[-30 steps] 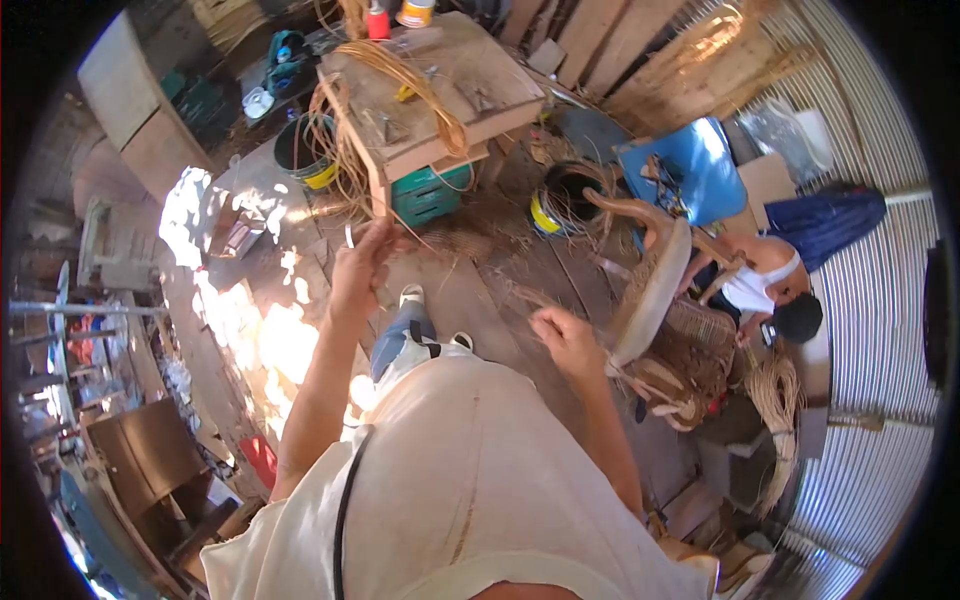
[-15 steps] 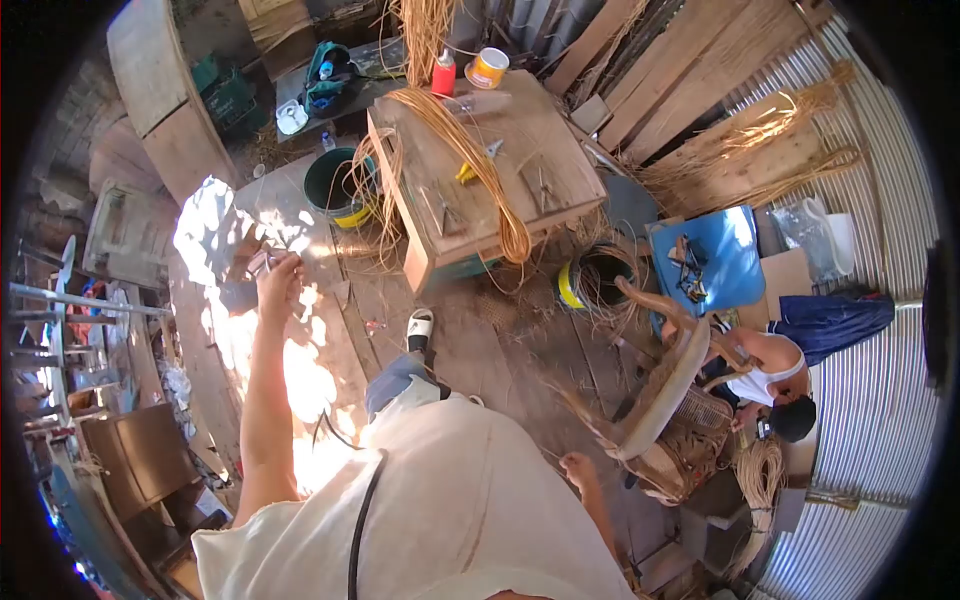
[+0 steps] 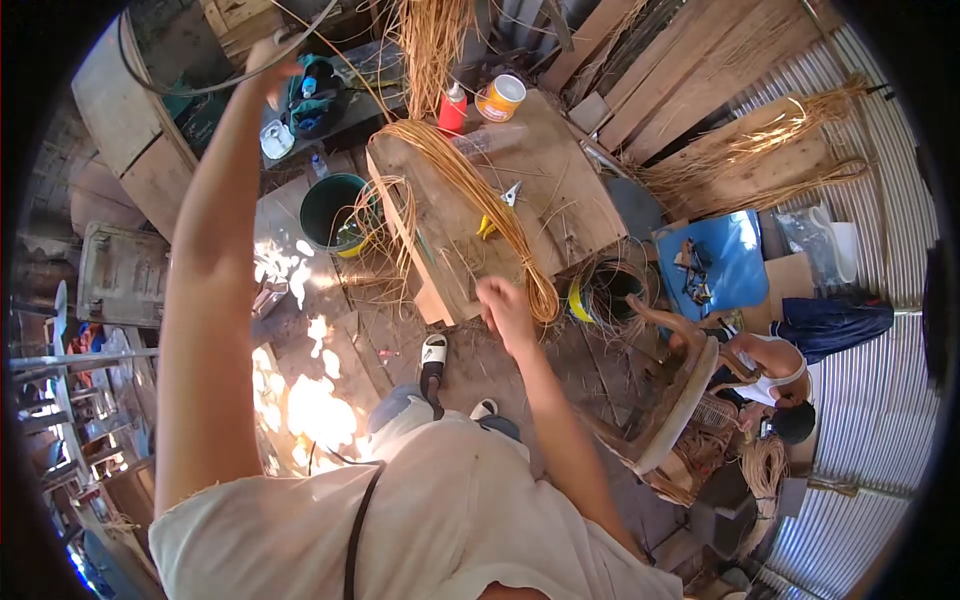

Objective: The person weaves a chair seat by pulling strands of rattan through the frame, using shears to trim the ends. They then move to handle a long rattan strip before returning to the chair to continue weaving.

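Observation:
My left hand (image 3: 272, 68) is raised at the top left, arm stretched far out, with its fingers bent. A long dark curved strip (image 3: 190, 91) loops across it, and the hand appears closed on it. My right hand (image 3: 508, 312) is in front of the near side of the wooden table (image 3: 560, 170), fingers curled; I cannot tell what they hold. Right beside that hand lies the tied end of a bundle of rattan strands (image 3: 480, 190), draped across the tabletop. Yellow-handled cutters (image 3: 490, 222) lie next to the bundle.
A red bottle (image 3: 453, 108) and a yellow-and-white tub (image 3: 501, 98) stand at the table's back. Buckets with strands sit either side: a green one (image 3: 318, 212) and a dark one (image 3: 600, 290). At right are a blue chair seat (image 3: 710, 265), a wooden chair frame (image 3: 680, 400) and a seated person (image 3: 775, 385).
My left hand has swung up from the sunlit floor area to the top left. My right hand has risen from beside my body to the table's near edge.

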Demonstrator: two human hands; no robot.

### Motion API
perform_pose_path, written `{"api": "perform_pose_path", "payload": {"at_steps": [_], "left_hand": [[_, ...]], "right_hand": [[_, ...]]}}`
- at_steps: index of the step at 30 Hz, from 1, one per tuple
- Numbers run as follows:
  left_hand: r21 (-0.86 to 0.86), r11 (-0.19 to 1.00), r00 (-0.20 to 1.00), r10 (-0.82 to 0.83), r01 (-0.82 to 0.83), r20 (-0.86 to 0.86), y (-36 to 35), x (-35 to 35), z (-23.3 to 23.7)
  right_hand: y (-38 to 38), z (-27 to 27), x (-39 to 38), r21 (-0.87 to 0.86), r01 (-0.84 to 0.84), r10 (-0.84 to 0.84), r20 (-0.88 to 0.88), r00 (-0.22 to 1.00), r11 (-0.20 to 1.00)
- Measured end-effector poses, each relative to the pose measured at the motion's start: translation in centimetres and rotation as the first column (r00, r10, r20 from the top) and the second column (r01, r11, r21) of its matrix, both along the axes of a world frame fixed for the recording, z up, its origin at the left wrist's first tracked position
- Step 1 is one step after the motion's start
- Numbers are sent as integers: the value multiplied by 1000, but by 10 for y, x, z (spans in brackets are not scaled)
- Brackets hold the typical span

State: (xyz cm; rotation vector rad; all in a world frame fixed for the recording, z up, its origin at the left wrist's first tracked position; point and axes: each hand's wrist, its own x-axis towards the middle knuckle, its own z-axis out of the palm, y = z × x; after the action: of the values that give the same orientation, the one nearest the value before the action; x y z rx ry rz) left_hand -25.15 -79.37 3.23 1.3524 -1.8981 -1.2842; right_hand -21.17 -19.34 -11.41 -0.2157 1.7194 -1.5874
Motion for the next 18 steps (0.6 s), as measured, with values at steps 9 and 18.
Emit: {"api": "perform_pose_path", "payload": {"at_steps": [9,18], "left_hand": [[655,651,748,-635,383,194,351,189,-242],[672,639,782,-606,373,142,422,172,-225]], "right_hand": [[-50,-61,-60,292,140,-100,-149,984,946],[-33,-87,-34,305,129,79,-586,806,943]]}}
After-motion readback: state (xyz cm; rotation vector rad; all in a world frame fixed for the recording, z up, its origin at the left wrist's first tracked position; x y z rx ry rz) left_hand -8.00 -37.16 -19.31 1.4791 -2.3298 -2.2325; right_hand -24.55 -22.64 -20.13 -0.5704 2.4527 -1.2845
